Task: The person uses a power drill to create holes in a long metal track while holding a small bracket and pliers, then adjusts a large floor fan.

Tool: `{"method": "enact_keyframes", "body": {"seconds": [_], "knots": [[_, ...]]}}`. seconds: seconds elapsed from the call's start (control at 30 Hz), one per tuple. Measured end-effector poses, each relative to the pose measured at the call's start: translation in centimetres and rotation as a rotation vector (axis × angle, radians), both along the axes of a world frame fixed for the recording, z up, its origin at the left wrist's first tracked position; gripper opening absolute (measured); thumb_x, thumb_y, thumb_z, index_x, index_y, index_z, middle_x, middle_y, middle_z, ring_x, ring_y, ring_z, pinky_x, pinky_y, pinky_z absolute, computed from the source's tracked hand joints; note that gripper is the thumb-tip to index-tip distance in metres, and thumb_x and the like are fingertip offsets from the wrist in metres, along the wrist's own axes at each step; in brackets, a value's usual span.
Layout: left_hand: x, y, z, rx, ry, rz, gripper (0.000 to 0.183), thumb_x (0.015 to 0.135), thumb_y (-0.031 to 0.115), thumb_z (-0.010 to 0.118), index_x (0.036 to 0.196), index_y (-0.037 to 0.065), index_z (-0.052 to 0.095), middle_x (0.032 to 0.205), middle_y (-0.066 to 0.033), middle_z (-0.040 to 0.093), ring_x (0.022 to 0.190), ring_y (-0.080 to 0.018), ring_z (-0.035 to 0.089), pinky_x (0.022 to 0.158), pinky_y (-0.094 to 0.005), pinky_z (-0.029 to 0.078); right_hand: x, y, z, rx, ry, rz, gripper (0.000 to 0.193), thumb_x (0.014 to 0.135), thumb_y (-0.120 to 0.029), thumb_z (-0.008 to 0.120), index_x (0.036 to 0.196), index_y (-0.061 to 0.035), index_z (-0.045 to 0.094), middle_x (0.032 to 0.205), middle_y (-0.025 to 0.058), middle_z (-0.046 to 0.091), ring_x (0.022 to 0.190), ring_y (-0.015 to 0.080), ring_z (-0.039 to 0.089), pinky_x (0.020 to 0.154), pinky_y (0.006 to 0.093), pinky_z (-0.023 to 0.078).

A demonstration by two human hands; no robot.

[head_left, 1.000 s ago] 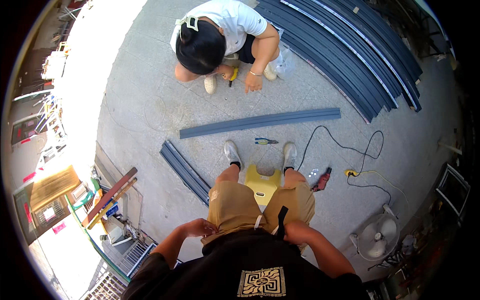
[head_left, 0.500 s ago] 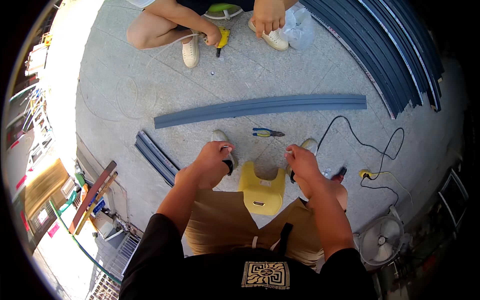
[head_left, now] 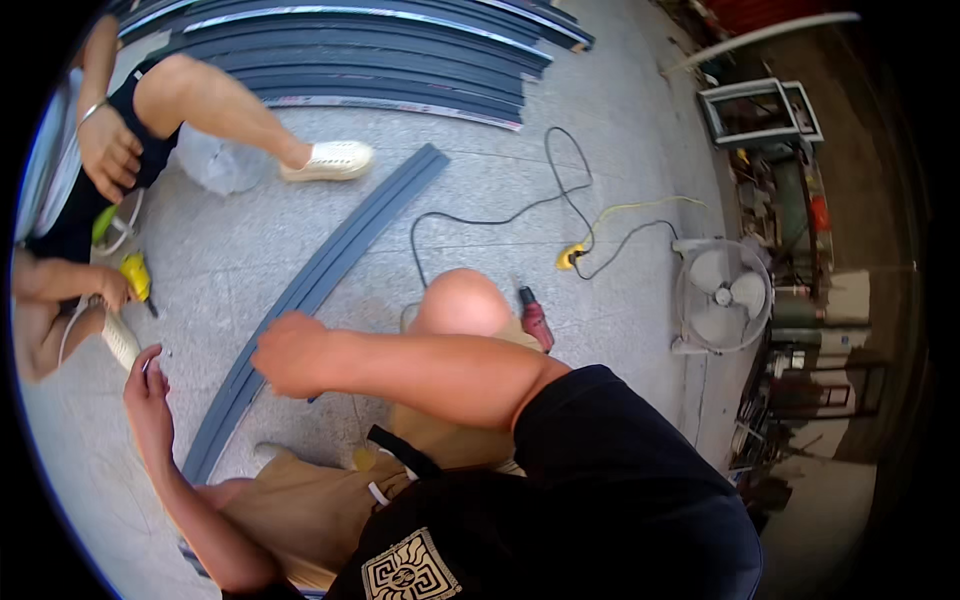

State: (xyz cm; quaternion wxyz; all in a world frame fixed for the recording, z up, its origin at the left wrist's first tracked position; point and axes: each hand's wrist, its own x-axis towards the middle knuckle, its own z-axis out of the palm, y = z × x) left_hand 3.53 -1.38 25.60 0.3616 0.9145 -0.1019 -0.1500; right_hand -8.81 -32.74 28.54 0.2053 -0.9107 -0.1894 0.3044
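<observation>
My left hand (head_left: 150,405) is raised at the left, its fingers curled together around a small shiny thing too small to name. Further right, my right hand (head_left: 292,355) is closed with its back toward me, so whatever its fingers hold is hidden. It appears over a long grey metal profile (head_left: 345,245) lying slantwise on the floor; I cannot tell whether they touch. Opposite, a co-worker's hand (head_left: 115,285) grips a yellow power tool (head_left: 136,276) with a dark tip. That person's other hand (head_left: 110,155) hangs loosely by the knee.
Several long dark profiles (head_left: 370,65) lie stacked at the far side. On the right are a red drill (head_left: 536,320), a black cable (head_left: 480,221) running to a yellow socket (head_left: 569,257), and a floor fan (head_left: 724,296). A clear plastic bag (head_left: 222,160) sits by the co-worker.
My view has swung to the right, so the co-worker now appears at the left. My hands have shifted left in view, still closed. The pliers and the yellow stool are now mostly hidden.
</observation>
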Motion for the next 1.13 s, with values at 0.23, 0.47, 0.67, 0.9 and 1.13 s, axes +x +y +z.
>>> {"method": "enact_keyframes", "body": {"seconds": [0.23, 0.47, 0.67, 0.9, 1.13], "knots": [[1.7, 2.0, -7.2, -0.112, 0.001, -0.094, 0.032, 0.116, 0.022, 0.054, 0.142, 0.009, 0.067, 0.079, 0.0035, 0.048, 0.068, -0.0053, 0.043, 0.061, -0.0244, 0.039, -0.8, 3.9, -2.7, -0.149, -0.098, 0.127, 0.040, 0.098, -0.047, 0.075, 0.119, -0.0146, 0.086, 0.124, 0.0073, 0.082, 0.117, 0.0297, 0.076, 0.095, 0.0495, 0.059], [2.3, 6.4, -7.3, -0.033, -0.114, -0.092, 0.025, 0.113, 0.022, 0.061, 0.134, 0.010, 0.067, 0.081, 0.0014, 0.059, 0.064, -0.0059, 0.049, 0.057, -0.0234, 0.040, 0.1, 2.5, -4.6, -0.264, -0.030, 0.114, 0.044, 0.092, -0.048, 0.080, 0.125, -0.0190, 0.085, 0.129, 0.0039, 0.081, 0.121, 0.0281, 0.075, 0.096, 0.0501, 0.059], [-1.5, 9.5, -4.3, -0.277, -0.039, 0.046, 0.023, 0.113, 0.029, 0.066, 0.123, 0.009, 0.063, 0.086, 0.0003, 0.064, 0.063, -0.0040, 0.047, 0.056, -0.0214, 0.037, 0.3, 4.4, -3.4, -0.183, -0.062, 0.131, 0.045, 0.091, -0.046, 0.080, 0.127, -0.0203, 0.084, 0.131, 0.0049, 0.080, 0.120, 0.0306, 0.075, 0.094, 0.0521, 0.059], [-9.2, 7.9, 4.2, -0.056, -0.145, 0.234, 0.040, 0.098, 0.010, 0.075, 0.135, -0.003, 0.068, 0.111, -0.0170, 0.076, 0.091, -0.0263, 0.073, 0.078, -0.0382, 0.063, -0.2, 4.4, -3.0, -0.106, -0.134, 0.104, 0.047, 0.088, -0.045, 0.082, 0.128, -0.0207, 0.083, 0.131, 0.0036, 0.080, 0.117, 0.0307, 0.075, 0.092, 0.0527, 0.059], [-18.0, 14.5, 15.7, -0.142, -0.272, 0.306, 0.023, 0.113, 0.029, 0.066, 0.121, 0.007, 0.064, 0.092, -0.0013, 0.064, 0.074, -0.0052, 0.048, 0.065, -0.0200, 0.039, 1.5, 12.6, -1.2, 0.030, -0.416, 0.309, 0.056, 0.087, -0.043, 0.085, 0.137, -0.0198, 0.079, 0.126, 0.0077, 0.081, 0.113, 0.0286, 0.077, 0.090, 0.0516, 0.060]]}}
